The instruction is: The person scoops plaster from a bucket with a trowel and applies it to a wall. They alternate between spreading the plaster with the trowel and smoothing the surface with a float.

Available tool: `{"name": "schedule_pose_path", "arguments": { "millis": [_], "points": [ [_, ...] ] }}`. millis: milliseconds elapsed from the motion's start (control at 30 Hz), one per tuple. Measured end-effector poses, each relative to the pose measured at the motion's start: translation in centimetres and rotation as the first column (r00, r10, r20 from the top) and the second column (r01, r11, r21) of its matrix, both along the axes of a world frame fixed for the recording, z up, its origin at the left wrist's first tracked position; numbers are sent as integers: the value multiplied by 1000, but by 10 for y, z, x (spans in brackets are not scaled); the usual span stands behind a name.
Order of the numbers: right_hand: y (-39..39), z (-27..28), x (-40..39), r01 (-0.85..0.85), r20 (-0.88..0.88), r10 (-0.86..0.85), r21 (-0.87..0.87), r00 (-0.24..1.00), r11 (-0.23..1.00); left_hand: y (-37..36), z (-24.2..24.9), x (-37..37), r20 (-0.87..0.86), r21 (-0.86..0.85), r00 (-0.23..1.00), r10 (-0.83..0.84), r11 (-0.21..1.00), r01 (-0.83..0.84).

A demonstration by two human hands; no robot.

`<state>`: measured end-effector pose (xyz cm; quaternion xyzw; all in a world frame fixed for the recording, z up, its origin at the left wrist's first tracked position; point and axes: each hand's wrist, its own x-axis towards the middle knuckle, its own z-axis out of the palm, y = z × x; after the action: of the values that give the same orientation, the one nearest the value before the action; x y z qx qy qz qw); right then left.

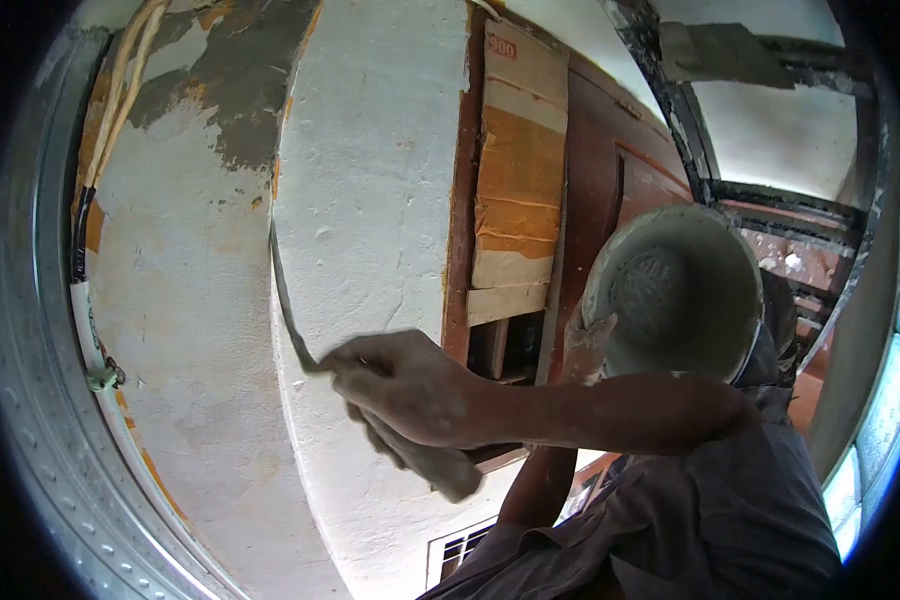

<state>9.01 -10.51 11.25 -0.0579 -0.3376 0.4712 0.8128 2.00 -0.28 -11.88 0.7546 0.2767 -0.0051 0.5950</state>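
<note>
Right hand (410, 395) up near white wall (370, 200), fingers clamped on trowel-like tool (304, 352); thin grey blade seen edge-on along wall corner, rest mostly hidden by the fist, so exact type hard to tell. Left hand (583, 348) closed on rim of grey bucket (675, 290), thumb over edge, bucket tilted, mouth toward camera. Cardboard (520, 150) beside brown door (600, 170), both behind

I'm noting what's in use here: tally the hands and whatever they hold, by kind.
Hands: 2 (left hand, right hand)
Bucket: 1
Bladed tool: 1
Total: 4
</note>
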Motion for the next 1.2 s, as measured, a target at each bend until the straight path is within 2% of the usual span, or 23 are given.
{"name": "schedule_pose_path", "arguments": {
  "millis": [33, 100, 133, 167, 200, 233, 300, 400, 433, 533, 600, 633, 700, 733, 767, 833, 900, 967, 1033, 1167, 1200],
  "points": [
    [-4, -6, 0, 6, -41, -6, -8, 999, 1000, -3, 5, 3, 10, 43, 1000, -20, 999, 20],
    [-12, -13, 5, 5, -123, -8, -26, 992, 1000, -13, 15, 4, -72, 138, 997, 41, 990, -31],
    [-14, -12, 18, 70, -118, -79, -77, 990, 995, -13, 17, 2, -77, 135, 996, 52, 990, -41],
    [-6, -15, 33, 156, -123, -157, -24, 980, 988, -13, 18, 0, -77, 132, 995, 59, 990, -49],
    [-5, -12, 51, 170, -98, -177, -70, 979, 983, -11, 15, -3, -74, 128, 995, 64, 990, -54],
    [2, -9, 63, 217, -145, -224, -57, 964, 974, -10, 18, -4, -82, 126, 995, 63, 991, -53],
    [12, -5, 75, 187, -272, -169, 41, 947, 982, -6, 15, -5, -80, 127, 995, 59, 991, -49],
    [6, 4, 58, 141, -161, -128, 73, 979, 987, -3, 7, -6, -73, 129, 996, 47, 991, -37],
    [1, 6, 45, 78, -143, -71, 48, 987, 996, -3, 4, -5, -72, 138, 997, 34, 990, -24],
    [2, -10, 9, 56, -32, -54, 91, 998, 994, 1, 1, 3, -59, 152, 998, 1, 988, 8],
    [1, -22, 2, 12, 4, -12, 78, 1000, 997, -1, 1, 6, -2, -6, 1000, -26, 1000, 26],
    [3, -26, 2, 36, -38, -34, 41, 999, 999, -2, 2, 6, 31, -83, 999, -32, 996, 35],
    [-9, -22, 19, 79, -119, -83, -35, 989, 996, -10, 5, 6, -70, 35, 992, 102, 994, -100],
    [-12, -18, 33, 95, -95, -99, -43, 991, 995, -14, 7, 4, -116, 100, 978, 173, 982, -161],
    [-10, -16, 42, 152, -94, -151, 0, 984, 988, -17, 12, 3, -97, 67, 985, 144, 988, -138],
    [-12, -5, 45, 120, -90, -115, 58, 989, 991, -21, 20, 5, -52, -2, 996, 79, 997, -79],
    [-15, -2, 31, 135, -48, -131, 84, 990, 987, -4, 5, -1, -57, 21, 997, 61, 998, -60],
    [-16, -15, 16, 27, 122, -32, 46, 992, 999, 0, -3, -3, -54, 5, 998, 44, 999, -44],
    [-2, -37, 9, -11, 132, 6, 38, 991, 999, -5, 4, 6, -27, -47, 999, 33, 998, -34],
    [-11, -39, 51, 162, -9, -164, -95, 986, 982, -3, 0, -1, -46, 104, 998, 31, 994, -26],
    [-4, -37, 63, 159, -79, -162, -50, 984, 986, -2, 4, 0, -61, 119, 997, 42, 992, -35]
  ]
}}
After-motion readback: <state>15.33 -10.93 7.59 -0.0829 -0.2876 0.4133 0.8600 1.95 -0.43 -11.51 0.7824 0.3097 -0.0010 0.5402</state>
